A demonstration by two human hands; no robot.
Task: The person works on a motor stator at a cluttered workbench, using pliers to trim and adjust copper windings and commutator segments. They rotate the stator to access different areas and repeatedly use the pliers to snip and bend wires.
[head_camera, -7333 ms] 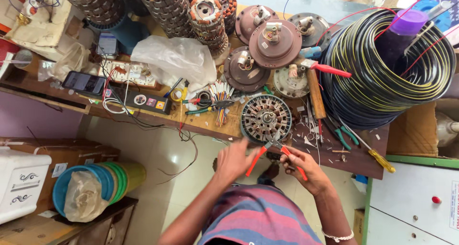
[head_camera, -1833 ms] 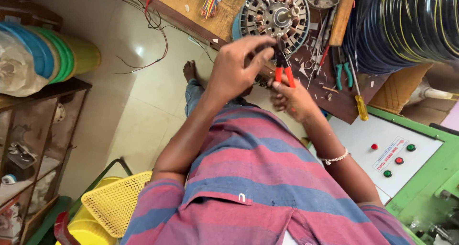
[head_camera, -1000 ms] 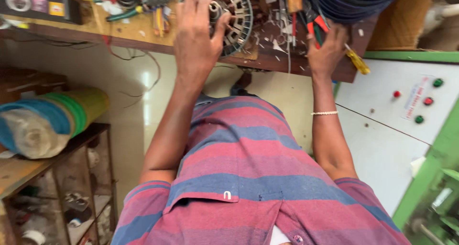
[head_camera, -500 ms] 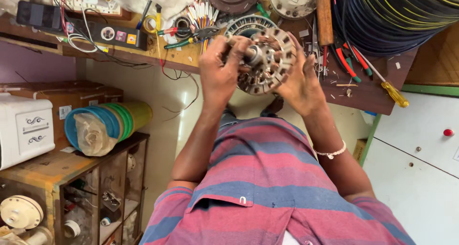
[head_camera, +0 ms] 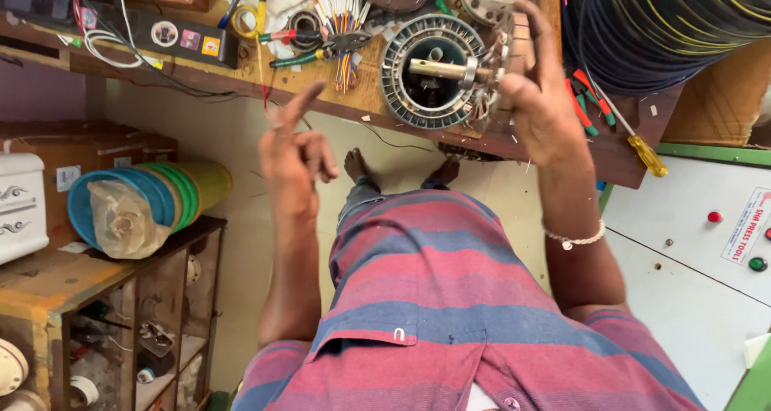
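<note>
Head view, left to right: the left hand (head_camera: 295,152) hangs empty off the worktop's (head_camera: 365,98) front edge, forefinger raised, while the right hand (head_camera: 540,98) grips the wound stator (head_camera: 438,70) at that edge. One-handed, it could tip off. A slanted white label (head_camera: 745,226) marks the cabinet (head_camera: 683,242) rightward

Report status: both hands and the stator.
Left hand empty, raised, index finger out. Right hand on the stator, tipped up at the bench edge, shaft showing. Pliers and screwdriver lie close by.
</note>
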